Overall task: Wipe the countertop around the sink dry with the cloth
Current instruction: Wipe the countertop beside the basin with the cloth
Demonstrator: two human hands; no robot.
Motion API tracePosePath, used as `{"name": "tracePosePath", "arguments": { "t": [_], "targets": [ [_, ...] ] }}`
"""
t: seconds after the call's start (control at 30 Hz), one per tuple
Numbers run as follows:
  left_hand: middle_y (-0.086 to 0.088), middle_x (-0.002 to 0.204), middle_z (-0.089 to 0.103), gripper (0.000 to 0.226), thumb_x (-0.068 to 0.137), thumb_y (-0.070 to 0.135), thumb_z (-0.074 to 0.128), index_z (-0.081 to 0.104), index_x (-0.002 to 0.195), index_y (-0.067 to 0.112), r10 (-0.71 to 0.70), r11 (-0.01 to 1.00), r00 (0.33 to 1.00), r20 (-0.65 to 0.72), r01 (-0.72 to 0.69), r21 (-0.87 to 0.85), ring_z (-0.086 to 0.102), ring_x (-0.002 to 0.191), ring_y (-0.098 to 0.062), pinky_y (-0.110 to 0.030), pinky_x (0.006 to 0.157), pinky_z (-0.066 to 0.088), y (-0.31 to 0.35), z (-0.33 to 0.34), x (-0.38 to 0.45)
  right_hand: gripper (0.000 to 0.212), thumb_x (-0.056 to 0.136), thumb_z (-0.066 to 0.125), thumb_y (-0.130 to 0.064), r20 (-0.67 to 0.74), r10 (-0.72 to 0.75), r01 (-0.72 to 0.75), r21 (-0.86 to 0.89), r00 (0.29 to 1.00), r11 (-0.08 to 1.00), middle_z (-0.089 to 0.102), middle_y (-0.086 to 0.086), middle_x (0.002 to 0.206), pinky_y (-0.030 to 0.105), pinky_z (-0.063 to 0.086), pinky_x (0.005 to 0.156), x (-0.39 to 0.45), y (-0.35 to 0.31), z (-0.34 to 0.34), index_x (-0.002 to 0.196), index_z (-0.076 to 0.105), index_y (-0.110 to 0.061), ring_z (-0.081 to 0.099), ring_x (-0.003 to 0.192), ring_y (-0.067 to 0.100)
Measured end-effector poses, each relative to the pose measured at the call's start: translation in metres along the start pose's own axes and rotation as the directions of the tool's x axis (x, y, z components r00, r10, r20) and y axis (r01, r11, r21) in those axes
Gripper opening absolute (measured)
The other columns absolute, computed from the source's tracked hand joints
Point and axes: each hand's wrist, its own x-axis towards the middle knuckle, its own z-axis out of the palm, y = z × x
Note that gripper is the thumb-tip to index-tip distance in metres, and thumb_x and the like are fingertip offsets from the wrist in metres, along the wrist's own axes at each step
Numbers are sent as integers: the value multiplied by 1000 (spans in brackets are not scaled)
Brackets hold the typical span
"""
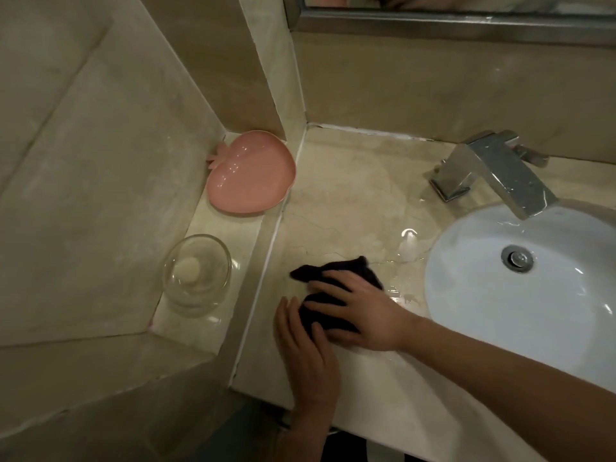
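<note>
**Pressing the cloth flat beside the sink**

Both hands are on the dark cloth [336,281], left of the white sink [466,295] on the wet countertop [350,195]. Right hand [361,311] lies spread on top, fingers flat, pinning it down. Left hand [308,355] touches its near edge, fingers extended, not gripping. Puddles glisten between cloth and faucet [493,168].

No text, label, brand, number or sign can be read anywhere in the head view; every surface in sight is plain and unmarked.
</note>
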Motion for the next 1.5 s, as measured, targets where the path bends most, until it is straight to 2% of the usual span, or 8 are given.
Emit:
{"name": "tracePosePath", "arguments": {
  "t": [0.23,0.5,0.8,1.0,1.1,1.2,1.33,1.5],
  "targets": [
    [-8,159,27,53,103,28,30,32,152,7,28,997,998,-64,-24,73,30,146,-24,-48,115,33,-11,6,6,40,98,52,-45,-242,268,-287,-48,932,957,53,6,146,55,20,120,87,-9,25,130,66,-25,41,139,35],
    [-8,154,38,50,102,25,32,40,149,10,93,981,995,42,-99,167,34,143,-25,-43,116,31,-7,5,7,40,101,52,-42,-479,704,-798,14,524,603,56,6,143,46,38,102,-10,66,-36,133,64,-22,47,124,35],
    [-6,143,51,45,97,19,36,59,135,15,126,965,992,11,-125,230,45,134,-28,-48,107,41,1,2,13,27,99,61,-30,-506,826,-805,367,247,465,59,1,116,30,46,73,-69,30,-86,124,69,-23,62,92,20],
    [-11,142,54,43,99,18,36,58,135,8,264,954,965,1,-261,146,48,132,-29,-46,108,40,26,20,67,38,97,61,-39,-338,816,-592,565,469,575,48,-6,124,11,36,98,41,-4,-67,134,60,-29,50,114,4],
    [-15,148,46,46,99,20,39,46,142,5,175,968,984,8,-174,183,45,135,-32,-54,106,42,23,32,83,47,97,55,-36,-293,601,-523,305,744,796,46,6,138,36,42,106,75,4,-38,142,54,-25,44,127,23],
    [-16,153,40,52,98,21,30,40,144,-1,161,946,986,47,-168,278,38,142,-30,-51,112,38,22,38,87,48,92,54,-35,-270,407,-433,-40,872,901,53,11,138,50,32,115,88,30,-14,137,59,-21,43,133,34],
    [-17,155,37,52,102,22,25,35,149,1,156,949,988,-14,-146,278,36,143,-30,-49,114,35,22,41,83,53,100,51,-33,-259,349,-370,-36,901,928,41,11,156,41,17,125,113,51,-7,150,45,-15,31,147,29],
    [-18,152,41,51,99,18,30,43,145,-1,162,954,986,-37,-146,263,38,140,-35,-51,111,36,20,43,86,50,102,49,-31,-330,613,-598,160,718,785,42,8,155,36,17,125,145,84,-32,148,46,-11,31,147,24]
  ]
}}
